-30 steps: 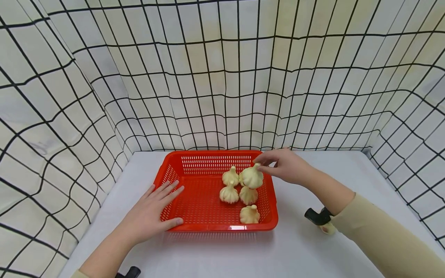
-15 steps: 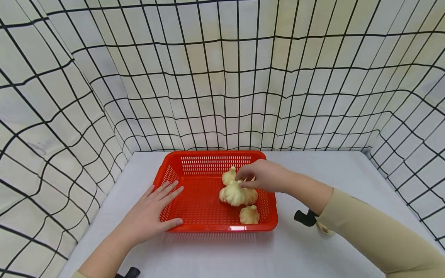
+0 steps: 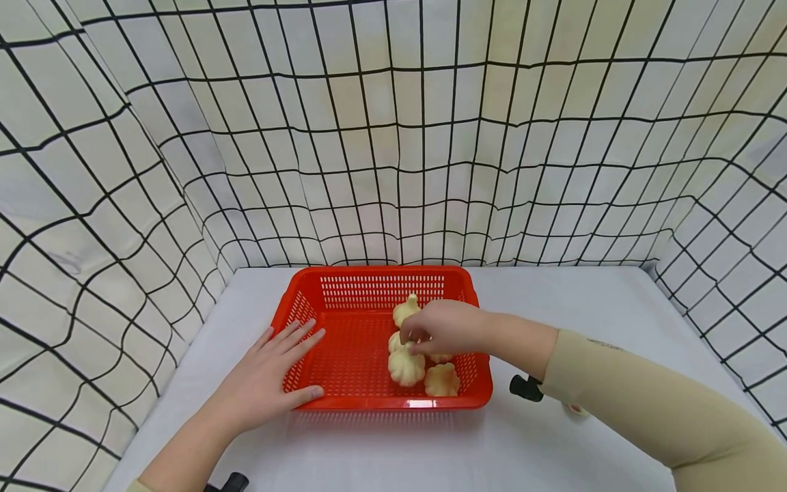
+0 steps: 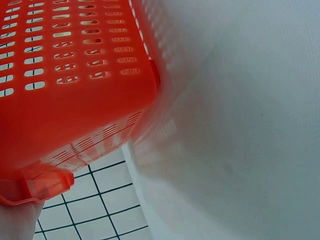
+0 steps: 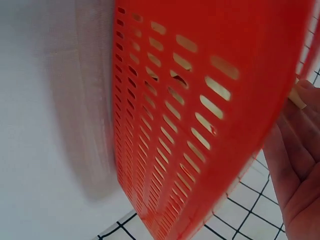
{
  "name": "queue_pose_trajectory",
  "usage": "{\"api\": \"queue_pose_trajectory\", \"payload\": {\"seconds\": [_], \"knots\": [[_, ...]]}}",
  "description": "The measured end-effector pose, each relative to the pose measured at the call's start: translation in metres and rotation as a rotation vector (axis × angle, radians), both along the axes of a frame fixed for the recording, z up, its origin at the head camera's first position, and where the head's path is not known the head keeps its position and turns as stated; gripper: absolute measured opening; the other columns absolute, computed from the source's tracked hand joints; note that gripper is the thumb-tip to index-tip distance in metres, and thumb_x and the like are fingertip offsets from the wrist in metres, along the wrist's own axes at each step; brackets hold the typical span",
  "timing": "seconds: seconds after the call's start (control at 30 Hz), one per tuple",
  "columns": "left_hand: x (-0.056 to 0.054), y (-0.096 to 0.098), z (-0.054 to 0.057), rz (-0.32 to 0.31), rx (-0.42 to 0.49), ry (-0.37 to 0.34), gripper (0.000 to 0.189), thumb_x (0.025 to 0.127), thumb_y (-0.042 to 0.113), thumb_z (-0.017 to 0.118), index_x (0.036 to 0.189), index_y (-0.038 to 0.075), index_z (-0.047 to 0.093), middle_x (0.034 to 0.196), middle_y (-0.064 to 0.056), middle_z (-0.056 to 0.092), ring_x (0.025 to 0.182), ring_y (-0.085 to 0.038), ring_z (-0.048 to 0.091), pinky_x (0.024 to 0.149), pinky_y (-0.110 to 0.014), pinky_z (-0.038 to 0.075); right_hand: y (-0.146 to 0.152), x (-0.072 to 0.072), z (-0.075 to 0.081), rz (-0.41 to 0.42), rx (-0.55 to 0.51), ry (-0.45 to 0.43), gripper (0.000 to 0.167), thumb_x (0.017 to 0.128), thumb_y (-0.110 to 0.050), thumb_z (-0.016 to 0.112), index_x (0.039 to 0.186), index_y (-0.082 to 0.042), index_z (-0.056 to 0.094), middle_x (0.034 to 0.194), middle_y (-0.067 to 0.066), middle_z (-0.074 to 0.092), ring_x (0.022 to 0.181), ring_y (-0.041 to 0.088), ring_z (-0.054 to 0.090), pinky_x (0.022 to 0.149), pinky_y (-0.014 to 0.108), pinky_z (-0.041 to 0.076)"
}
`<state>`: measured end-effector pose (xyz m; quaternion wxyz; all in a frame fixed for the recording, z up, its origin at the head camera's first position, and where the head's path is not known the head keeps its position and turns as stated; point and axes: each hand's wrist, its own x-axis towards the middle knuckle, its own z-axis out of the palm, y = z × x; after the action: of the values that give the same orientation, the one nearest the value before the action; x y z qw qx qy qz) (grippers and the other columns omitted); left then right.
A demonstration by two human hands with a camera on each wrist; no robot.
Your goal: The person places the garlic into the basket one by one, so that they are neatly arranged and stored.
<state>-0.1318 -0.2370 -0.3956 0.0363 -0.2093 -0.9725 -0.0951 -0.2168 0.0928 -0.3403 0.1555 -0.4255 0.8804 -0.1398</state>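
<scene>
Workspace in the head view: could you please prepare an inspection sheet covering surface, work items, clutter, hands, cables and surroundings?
Surface: white cloth under the red basket.
Work items: garlic bulbs in the basket's right half.
Clutter: small pale thing beside the right sleeve, mostly hidden, unidentified; black piece nearby.
Hands: right hand pinches one bulb by its top; left hand lies spread on the basket's left rim.
Cables: nothing seen.
Surroundings: black netting over white backdrop.

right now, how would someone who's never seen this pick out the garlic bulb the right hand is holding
On the white table sits a red perforated basket, with garlic bulbs grouped in its right half. Just left of the corner bulb, near the basket's front edge, is a pale ribbed bulb. It alone has the right hand pinching its stem.
</scene>
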Motion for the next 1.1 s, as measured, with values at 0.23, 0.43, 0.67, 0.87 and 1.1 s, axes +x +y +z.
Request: {"api": "queue_pose_trajectory", "payload": {"seconds": [0.23, 0.43, 0.67, 0.87, 1.1], "knots": [[0.001, 0.0, 0.001, -0.003, 0.0, -0.002, 0.086, 0.084, 0.061, 0.068, 0.155, 0.023, 0.037, 0.162, 0.0, 0.027, 0.148, -0.03, 0.025, 0.122, -0.045, -0.001, -0.007, 0.0, -0.012, 0.033, 0.031, -0.006, 0.013, 0.093, -0.027, 0.071, 0.106, -0.026, 0.073, 0.092, -0.014, 0.07, 0.086, 0.002, 0.063, 0.068, 0.017, 0.051], [0.0, 0.0, 0.0, -0.003, -0.003, 0.002, 0.087, 0.084, 0.061, 0.068, 0.156, 0.025, 0.035, 0.162, 0.0, 0.027, 0.148, -0.029, 0.025, 0.122, -0.042, -0.005, -0.01, 0.0, -0.016, 0.046, 0.065, 0.004, 0.016, 0.092, -0.029, 0.072, 0.107, -0.027, 0.073, 0.094, -0.015, 0.07, 0.091, 0.003, 0.063, 0.077, 0.019, 0.05], [0.0, 0.0, -0.001, -0.001, -0.001, -0.003, 0.087, 0.084, 0.062, 0.067, 0.156, 0.025, 0.035, 0.162, 0.0, 0.026, 0.148, -0.03, 0.025, 0.122, -0.045, -0.002, -0.011, -0.002, -0.021, 0.08, 0.093, 0.029, 0.012, 0.091, -0.027, 0.073, 0.103, -0.025, 0.073, 0.09, -0.016, 0.069, 0.087, 0.002, 0.062, 0.078, 0.019, 0.05], [0.0, 0.0, -0.001, 0.003, 0.0, -0.004, 0.087, 0.084, 0.062, 0.067, 0.156, 0.025, 0.035, 0.162, 0.0, 0.026, 0.148, -0.03, 0.025, 0.122, -0.047, 0.0, -0.011, -0.003, -0.025, 0.06, 0.112, 0.008, 0.018, 0.089, -0.031, 0.075, 0.106, -0.027, 0.072, 0.088, -0.016, 0.066, 0.084, 0.001, 0.06, 0.073, 0.018, 0.051], [0.0, 0.0, -0.001, 0.002, -0.002, 0.0, 0.087, 0.084, 0.062, 0.067, 0.156, 0.025, 0.035, 0.162, 0.0, 0.027, 0.148, -0.029, 0.025, 0.122, -0.042, -0.005, -0.009, -0.003, -0.018, 0.017, 0.123, 0.014, 0.033, 0.089, -0.036, 0.074, 0.12, -0.028, 0.069, 0.091, -0.018, 0.065, 0.078, -0.001, 0.059, 0.071, 0.022, 0.051]]}}
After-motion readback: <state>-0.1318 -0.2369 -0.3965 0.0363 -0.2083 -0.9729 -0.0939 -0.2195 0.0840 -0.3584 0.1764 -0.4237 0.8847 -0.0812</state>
